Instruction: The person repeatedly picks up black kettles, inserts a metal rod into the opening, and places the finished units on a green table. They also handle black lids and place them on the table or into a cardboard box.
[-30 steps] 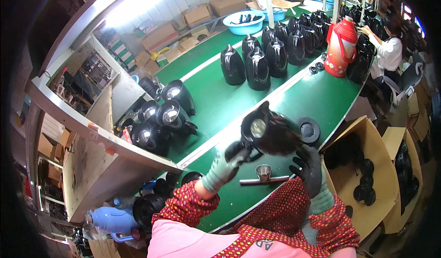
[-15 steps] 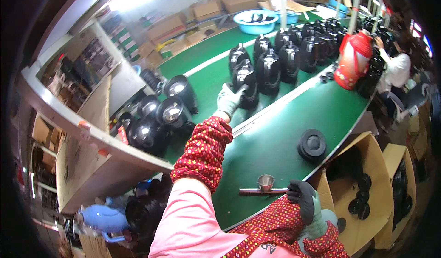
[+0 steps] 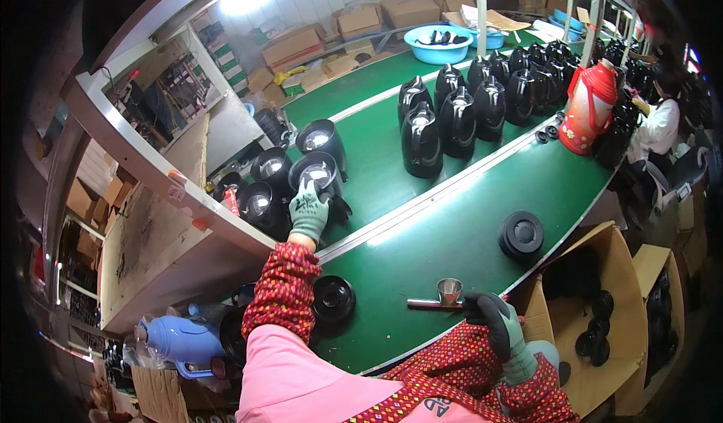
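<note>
My left hand (image 3: 309,210), in a pale green glove, is closed on the rim of a black open-topped flask body (image 3: 313,168) with a shiny inner liner. More such bodies stand around it: one (image 3: 321,135) behind, others (image 3: 260,204) to the left. My right hand (image 3: 497,326) has a green glove with a dark palm. It hangs near my apron, its fingers loosely bent and nothing seen in them. Beside it on the green table (image 3: 422,253) lie a small metal cup (image 3: 449,291) and a metal rod (image 3: 431,304); the rod's right end passes close to the hand.
Rows of black jugs (image 3: 421,144) stand beyond a white rail. A red flask (image 3: 587,110) is at the right, near a co-worker in white (image 3: 657,125). Round black parts (image 3: 520,235) (image 3: 334,299) lie on the table. An open carton (image 3: 602,378) stands at the right; a blue jug (image 3: 177,342) is lower left.
My left hand has let go of a black jug in the front row and moved left to the open flask body. A round black part by my left sleeve has come into view. My right hand stays put.
</note>
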